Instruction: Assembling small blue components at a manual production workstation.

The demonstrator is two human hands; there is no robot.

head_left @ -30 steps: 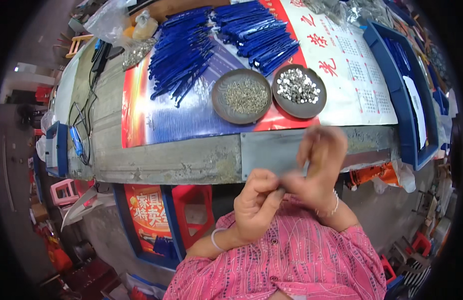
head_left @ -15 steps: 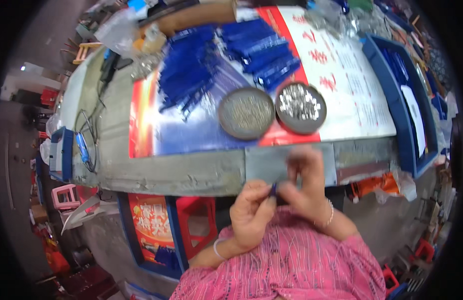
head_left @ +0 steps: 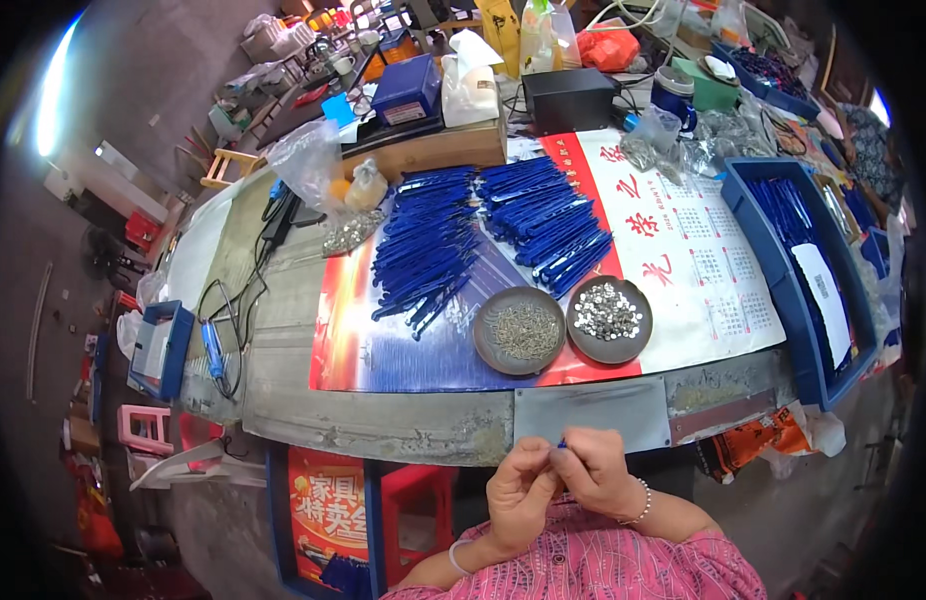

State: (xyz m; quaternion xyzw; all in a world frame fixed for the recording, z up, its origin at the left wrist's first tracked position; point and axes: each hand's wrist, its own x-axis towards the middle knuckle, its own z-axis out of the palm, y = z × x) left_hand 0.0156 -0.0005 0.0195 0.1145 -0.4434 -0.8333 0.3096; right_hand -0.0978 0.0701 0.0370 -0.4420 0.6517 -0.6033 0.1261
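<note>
Head view: your left hand [head_left: 520, 490] and right hand [head_left: 601, 475] meet in front of your chest, just off the table's near edge, by the grey plate [head_left: 593, 410]. Small blue piece [head_left: 562, 443] pokes out between the fingertips; most of it is hidden. Left thumb and fingers are pinched together on it. Right fingertips are curled in against the left ones; can't tell if they clamp the piece too.

Ahead of you on the poster [head_left: 718, 355]: left dish [head_left: 482, 345] with thin metal pins [head_left: 526, 333], right dish [head_left: 613, 357] with small shiny discs [head_left: 607, 311], rims about touching. Behind them, two piles of blue strips, left pile [head_left: 423, 240] and right pile [head_left: 548, 225]. Far right, blue tray [head_left: 775, 275] with more strips and a white sheet. Far left, blue-handled tool [head_left: 214, 350] with its cable on the table [head_left: 383, 428].
</note>
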